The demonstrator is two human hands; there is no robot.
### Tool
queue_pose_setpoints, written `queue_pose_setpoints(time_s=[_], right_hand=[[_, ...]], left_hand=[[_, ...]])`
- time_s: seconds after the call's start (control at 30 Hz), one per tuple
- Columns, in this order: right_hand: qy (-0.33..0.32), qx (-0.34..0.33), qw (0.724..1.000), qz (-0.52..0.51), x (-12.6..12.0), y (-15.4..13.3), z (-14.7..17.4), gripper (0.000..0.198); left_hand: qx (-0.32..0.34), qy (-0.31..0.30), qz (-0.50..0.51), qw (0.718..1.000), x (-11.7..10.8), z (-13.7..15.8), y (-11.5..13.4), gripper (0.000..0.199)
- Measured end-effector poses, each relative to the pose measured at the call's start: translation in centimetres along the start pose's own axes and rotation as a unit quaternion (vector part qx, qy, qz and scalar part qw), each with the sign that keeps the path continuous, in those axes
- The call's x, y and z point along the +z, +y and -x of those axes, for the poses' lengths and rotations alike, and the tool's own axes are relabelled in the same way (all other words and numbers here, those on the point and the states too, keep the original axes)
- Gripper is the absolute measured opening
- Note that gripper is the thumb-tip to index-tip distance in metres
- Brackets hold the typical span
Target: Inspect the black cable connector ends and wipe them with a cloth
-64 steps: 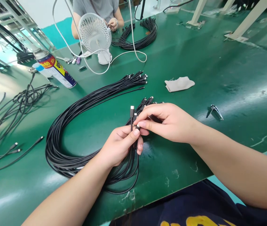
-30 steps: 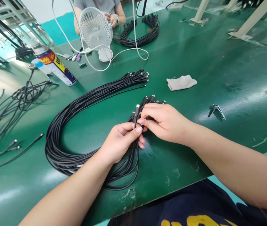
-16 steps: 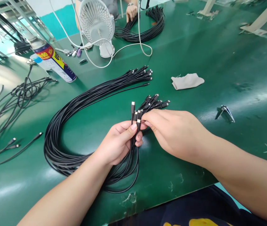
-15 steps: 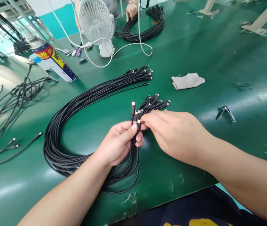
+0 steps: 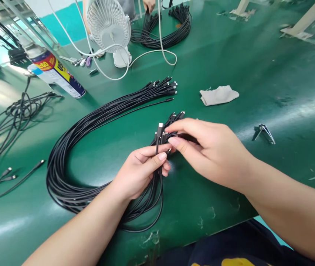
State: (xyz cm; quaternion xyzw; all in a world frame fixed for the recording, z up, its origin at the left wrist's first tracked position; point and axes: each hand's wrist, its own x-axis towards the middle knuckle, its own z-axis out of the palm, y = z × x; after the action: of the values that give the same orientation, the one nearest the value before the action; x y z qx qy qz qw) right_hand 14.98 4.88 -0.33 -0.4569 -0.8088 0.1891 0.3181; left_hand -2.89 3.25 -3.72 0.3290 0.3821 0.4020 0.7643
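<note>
My left hand is closed around several black USB cables, thumb pressed over them just below their plugs. One plug with a bright metal tip stands above the others. Beside it, the thumb and forefinger of my right hand are parted at the plugs, the forefinger close to the upright one. More plugs fan out behind the right fingers, partly covered by them. The cables belong to a thick bundle that curves round on the left, its far plug ends lying on the green table.
A small nail clipper and a whitish piece of cloth lie to the right. A spray can, a white fan with its cord, and loose cables are at the left and back. Another person's hand touches a far cable coil.
My right thumb and forefinger have parted and shifted at the plugs. A plug under my left thumb no longer stands upright there. The other person's hand has moved up and left. The view shifted slightly.
</note>
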Motion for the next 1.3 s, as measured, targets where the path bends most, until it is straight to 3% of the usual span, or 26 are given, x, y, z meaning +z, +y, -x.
queue_pose_setpoints(time_s=[0.17,0.4,0.47,0.6,0.67,0.87,1.07,1.3], right_hand=[[0.016,0.083,0.985,-0.153,-0.4,0.7,-0.9,0.021],[-0.037,0.116,0.961,-0.248,0.0,0.7,-1.4,0.018],[-0.045,0.142,0.938,-0.313,-0.2,0.8,-1.6,0.019],[-0.105,0.205,0.848,-0.477,-0.8,1.5,-1.9,0.023],[-0.141,0.218,0.823,-0.505,-0.8,1.7,-1.8,0.022],[-0.199,0.208,0.869,-0.404,0.2,1.5,-1.6,0.021],[-0.221,0.167,0.875,-0.397,0.7,1.2,-1.7,0.026],[-0.173,0.121,0.931,-0.299,-0.4,1.1,-1.6,0.025]], left_hand=[[-0.014,-0.014,0.023,1.000,0.1,0.1,0.0,0.026],[-0.044,-0.035,-0.059,0.997,0.1,0.3,0.1,0.026],[-0.047,-0.033,-0.050,0.997,0.2,0.2,0.2,0.029],[-0.046,0.007,-0.039,0.998,0.5,0.0,0.5,0.034],[-0.039,0.018,-0.035,0.998,0.6,-0.1,0.5,0.036],[-0.051,-0.028,0.010,0.998,0.5,0.0,0.2,0.037],[-0.067,-0.013,-0.002,0.998,0.2,0.1,-0.3,0.031],[-0.035,-0.016,0.026,0.999,0.1,0.1,-0.1,0.023]])
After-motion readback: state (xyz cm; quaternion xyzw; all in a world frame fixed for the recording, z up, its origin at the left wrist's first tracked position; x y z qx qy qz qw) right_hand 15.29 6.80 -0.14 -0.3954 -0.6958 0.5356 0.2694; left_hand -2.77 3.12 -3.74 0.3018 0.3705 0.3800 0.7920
